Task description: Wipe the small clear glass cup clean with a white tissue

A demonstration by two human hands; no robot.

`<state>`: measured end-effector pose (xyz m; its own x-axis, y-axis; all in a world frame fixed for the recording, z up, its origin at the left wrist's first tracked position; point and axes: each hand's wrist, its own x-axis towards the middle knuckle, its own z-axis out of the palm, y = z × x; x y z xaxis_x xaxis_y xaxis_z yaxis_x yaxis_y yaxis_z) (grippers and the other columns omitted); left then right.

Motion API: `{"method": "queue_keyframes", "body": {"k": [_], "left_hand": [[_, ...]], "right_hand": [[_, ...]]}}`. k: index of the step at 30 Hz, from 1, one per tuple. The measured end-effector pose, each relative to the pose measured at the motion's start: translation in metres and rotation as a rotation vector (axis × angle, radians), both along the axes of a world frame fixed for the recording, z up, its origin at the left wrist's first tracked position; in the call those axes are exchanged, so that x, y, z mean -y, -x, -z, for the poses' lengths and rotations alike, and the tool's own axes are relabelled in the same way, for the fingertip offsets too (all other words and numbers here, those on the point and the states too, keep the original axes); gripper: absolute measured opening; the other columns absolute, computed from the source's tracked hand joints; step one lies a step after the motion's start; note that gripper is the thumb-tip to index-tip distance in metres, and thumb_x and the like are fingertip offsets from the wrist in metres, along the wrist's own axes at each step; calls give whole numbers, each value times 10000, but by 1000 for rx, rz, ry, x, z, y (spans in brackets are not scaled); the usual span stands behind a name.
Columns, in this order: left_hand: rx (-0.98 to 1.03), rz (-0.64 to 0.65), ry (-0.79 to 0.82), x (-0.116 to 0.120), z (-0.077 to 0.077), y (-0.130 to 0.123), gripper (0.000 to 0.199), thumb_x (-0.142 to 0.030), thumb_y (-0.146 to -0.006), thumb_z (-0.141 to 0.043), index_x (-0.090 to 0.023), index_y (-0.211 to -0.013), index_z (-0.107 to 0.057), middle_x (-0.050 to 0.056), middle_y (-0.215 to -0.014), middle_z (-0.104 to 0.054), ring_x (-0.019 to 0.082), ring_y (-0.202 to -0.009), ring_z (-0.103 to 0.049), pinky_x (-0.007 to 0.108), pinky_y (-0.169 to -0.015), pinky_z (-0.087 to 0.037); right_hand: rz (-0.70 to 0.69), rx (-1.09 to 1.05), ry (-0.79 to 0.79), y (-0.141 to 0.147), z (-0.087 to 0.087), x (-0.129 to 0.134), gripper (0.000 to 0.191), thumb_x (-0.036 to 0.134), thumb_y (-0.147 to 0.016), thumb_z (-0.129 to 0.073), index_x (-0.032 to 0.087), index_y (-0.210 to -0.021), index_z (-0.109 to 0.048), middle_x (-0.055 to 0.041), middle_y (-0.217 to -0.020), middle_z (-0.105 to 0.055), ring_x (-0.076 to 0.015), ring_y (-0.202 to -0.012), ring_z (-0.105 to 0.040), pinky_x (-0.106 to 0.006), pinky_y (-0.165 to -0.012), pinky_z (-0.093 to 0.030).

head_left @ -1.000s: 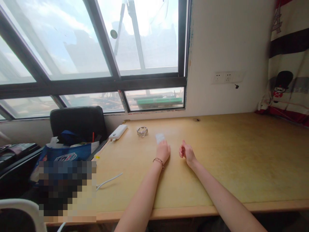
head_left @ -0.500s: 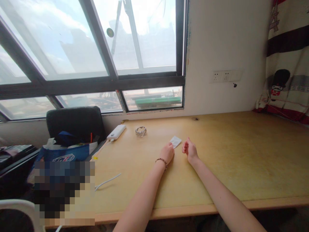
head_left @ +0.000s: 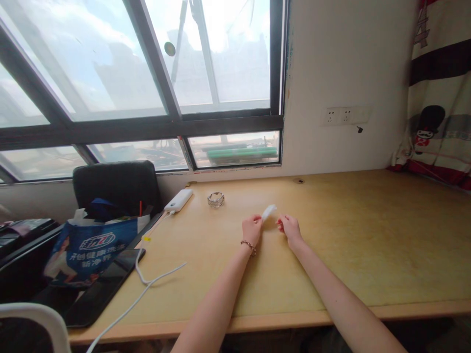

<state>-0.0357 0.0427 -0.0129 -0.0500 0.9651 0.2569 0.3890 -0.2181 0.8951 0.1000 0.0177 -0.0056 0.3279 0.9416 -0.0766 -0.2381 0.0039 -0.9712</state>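
Note:
My left hand [head_left: 252,229], with a braided bracelet at the wrist, is closed on a small white packet [head_left: 269,212] that looks thin and slightly curved. The packet rises from the fingertips, tilted to the right above the tabletop. Just to the right, my right hand [head_left: 290,229] has its fingers curled together in a pinch close to the packet's lower edge. Whether anything sits between those fingers is too small to see. Both forearms reach in over the front edge of the wooden table [head_left: 353,235].
A silver crown-like ring [head_left: 215,199] stands near the back left. A white power bank [head_left: 179,200] with a white cable [head_left: 162,276] lies at the left edge. Beyond it are a black tablet-like slab [head_left: 110,282], a blue bag [head_left: 93,250] and a black chair [head_left: 116,184].
The white packet has gone from lying flatter to being raised and curved. My right hand's fingers have turned inward into a pinch, and the left hand has shifted slightly left.

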Motion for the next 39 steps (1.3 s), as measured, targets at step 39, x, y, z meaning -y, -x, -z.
{"method": "queue_keyframes", "body": {"k": [39], "left_hand": [[782, 288, 241, 18, -7, -17, 405, -488, -636, -591, -111, -784, -587, 75, -797, -631, 161, -754, -594, 277, -674, -497]], "right_hand": [[71, 243, -143, 1, -8, 5, 332, 451, -669, -493, 154, -718, -634, -42, -635, -643, -188, -647, -578, -235, -545, -432]]}}
